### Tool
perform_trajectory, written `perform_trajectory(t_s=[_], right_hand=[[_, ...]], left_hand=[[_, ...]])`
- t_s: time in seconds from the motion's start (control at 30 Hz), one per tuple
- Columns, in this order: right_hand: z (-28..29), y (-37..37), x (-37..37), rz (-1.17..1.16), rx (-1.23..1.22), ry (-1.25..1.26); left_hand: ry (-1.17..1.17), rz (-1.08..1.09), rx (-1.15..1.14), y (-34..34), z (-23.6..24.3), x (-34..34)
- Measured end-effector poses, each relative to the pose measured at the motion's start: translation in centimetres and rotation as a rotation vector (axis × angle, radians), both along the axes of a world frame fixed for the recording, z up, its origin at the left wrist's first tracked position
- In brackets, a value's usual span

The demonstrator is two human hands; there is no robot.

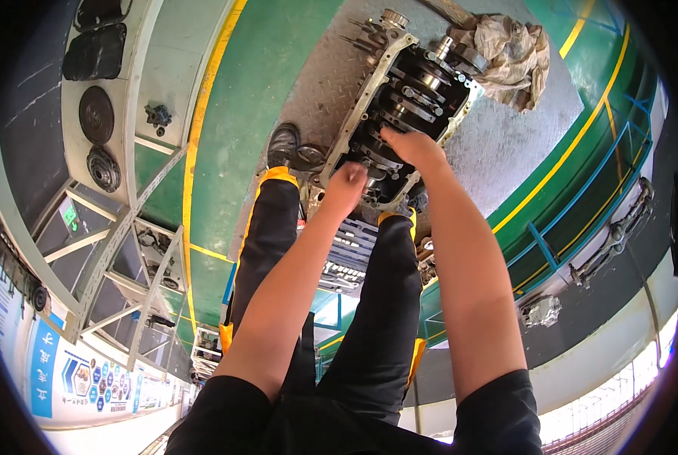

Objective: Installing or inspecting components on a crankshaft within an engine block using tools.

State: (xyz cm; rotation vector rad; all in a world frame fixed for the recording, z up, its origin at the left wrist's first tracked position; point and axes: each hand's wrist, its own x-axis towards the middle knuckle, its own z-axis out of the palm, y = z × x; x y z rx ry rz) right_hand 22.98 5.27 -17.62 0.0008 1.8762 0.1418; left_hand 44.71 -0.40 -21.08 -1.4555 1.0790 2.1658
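Head view: engine block [407, 106] with exposed crankshaft [430, 76] lies on the diamond-plate floor [498, 144]. Left hand [345, 189] is fisted at the block's near end; what it holds is hidden. Right hand [413, 148] rests flat, fingers spread, on the block. Crumpled rag [513, 53] just beside.

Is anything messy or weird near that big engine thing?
A crumpled, dirty rag lies bunched up against the far end of the opened engine block on the metal plate. Otherwise nothing looks broken or spilled; both hands rest on the engine.
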Motion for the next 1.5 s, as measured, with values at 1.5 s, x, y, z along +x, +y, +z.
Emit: perform_trajectory(t_s=[1.5], right_hand=[[-1.5, 7.1, 6.4, -0.453, -0.582, 0.549]], left_hand=[[0.110, -0.369, -0.311, -1.9, 0.2, -10.5]])
